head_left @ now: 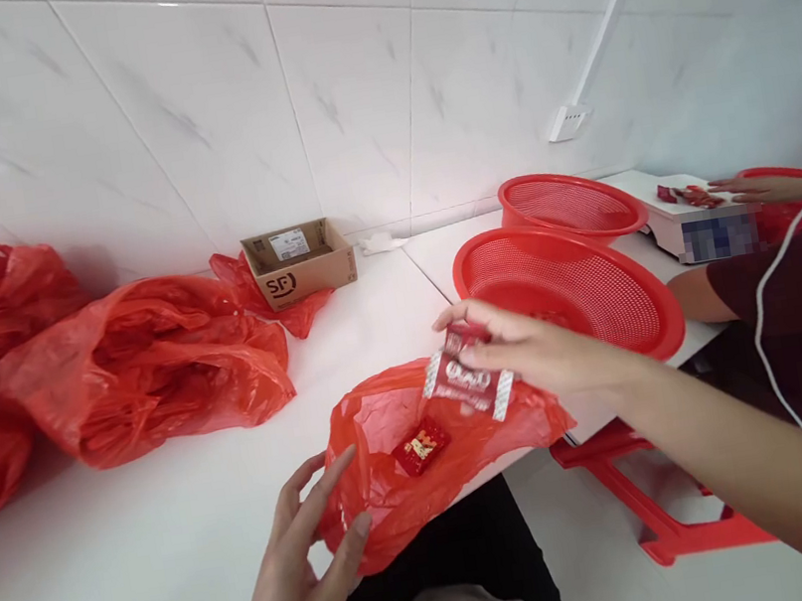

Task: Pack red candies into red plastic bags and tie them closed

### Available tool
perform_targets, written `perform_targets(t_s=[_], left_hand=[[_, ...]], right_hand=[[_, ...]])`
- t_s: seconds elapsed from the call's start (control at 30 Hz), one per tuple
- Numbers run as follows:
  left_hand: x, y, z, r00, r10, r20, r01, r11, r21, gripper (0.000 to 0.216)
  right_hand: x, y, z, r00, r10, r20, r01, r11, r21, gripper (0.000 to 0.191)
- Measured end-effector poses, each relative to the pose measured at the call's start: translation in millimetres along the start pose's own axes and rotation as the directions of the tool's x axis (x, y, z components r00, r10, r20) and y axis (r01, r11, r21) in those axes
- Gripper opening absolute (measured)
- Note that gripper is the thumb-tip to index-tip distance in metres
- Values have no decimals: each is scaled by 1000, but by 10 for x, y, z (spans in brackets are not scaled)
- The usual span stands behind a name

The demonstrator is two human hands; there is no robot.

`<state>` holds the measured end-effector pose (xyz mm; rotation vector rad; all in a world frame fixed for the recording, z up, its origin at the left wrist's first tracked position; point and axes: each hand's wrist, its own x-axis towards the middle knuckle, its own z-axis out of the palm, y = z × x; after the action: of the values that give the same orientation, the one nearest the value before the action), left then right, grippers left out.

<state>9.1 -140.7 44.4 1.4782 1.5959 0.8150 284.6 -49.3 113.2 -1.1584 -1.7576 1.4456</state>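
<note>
Wall: you face large, glossy white tiles with grey veining and thin joints between them.
Conduit: white, slanting down the wall to your right.
Socket: white, fixed at the conduit's lower end.
Surface: smooth and white, running along the wall before you, with a dark seam across it.
Stool: red plastic, low on your right, partly hidden.
Floor: pale, plain.
Light: bright and even, cooler toward your right.
</note>
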Motion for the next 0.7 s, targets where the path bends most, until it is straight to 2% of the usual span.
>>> perform_targets(t_s=[0.1, 0.17, 0.27, 0.33, 0.43, 0.53, 0.63, 0.7], left_hand=[[32, -67, 31, 997, 29, 65, -28, 999, -29, 46], [56, -91, 49, 995, 57, 83, -50, 995, -88, 47], [75, -96, 55, 995, 72, 66, -62, 988, -141, 48], [80, -103, 48, 996, 72, 46, -64, 985, -157, 49], [79, -126, 46, 996, 83, 19, -78, 979, -187, 49], [69, -116, 74, 997, 68, -39, -75, 972, -222, 46], [56, -60, 101, 996, 54, -73, -69, 972, -226, 45], [53, -30, 103, 996, 60, -72, -75, 972, -221, 46]], right_hand=[[56, 229, 344, 1000, -16, 6, 17, 946, -323, 33], [102, 388, 503, 999, -51, -14, 39, 883, -468, 38], [153, 518, 574, 993, -121, 8, 105, 826, -553, 44], [162, 507, 531, 992, -128, 10, 114, 838, -533, 45], [144, 413, 434, 998, -63, -29, 46, 918, -394, 39], [121, 335, 385, 996, 77, 34, -77, 997, -10, 33], [128, 293, 389, 980, 105, 170, -166, 902, 399, 34], [144, 265, 399, 974, 91, 206, -188, 831, 524, 35]])
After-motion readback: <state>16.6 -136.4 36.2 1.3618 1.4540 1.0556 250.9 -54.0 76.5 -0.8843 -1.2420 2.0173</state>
